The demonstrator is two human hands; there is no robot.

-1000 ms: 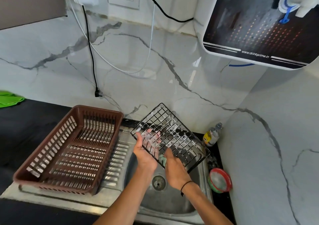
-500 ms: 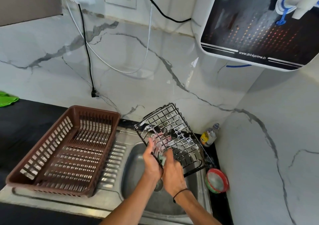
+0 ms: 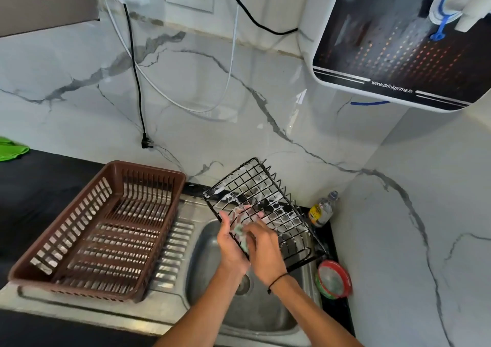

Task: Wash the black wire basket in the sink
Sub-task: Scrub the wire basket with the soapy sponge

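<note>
The black wire basket (image 3: 263,203) is tilted on edge above the steel sink (image 3: 255,312), with white soap foam across its grid. My left hand (image 3: 229,245) grips the basket's lower left edge, its fingers showing through the wires. My right hand (image 3: 265,253), with a black band on the wrist, presses a green scrub sponge (image 3: 243,236) against the basket's near side. The sink drain is partly hidden behind my hands.
A brown plastic dish basket (image 3: 101,229) rests on the steel drainboard at the left. A small bottle (image 3: 322,209) and a round red-rimmed tub (image 3: 333,280) stand at the sink's right. A water purifier (image 3: 398,43) hangs on the wall above. A loose plug (image 3: 146,143) dangles over the black counter.
The basket has turned more upright and edge-on. Both hands have come closer together at its lower edge, with the sponge sliding between them.
</note>
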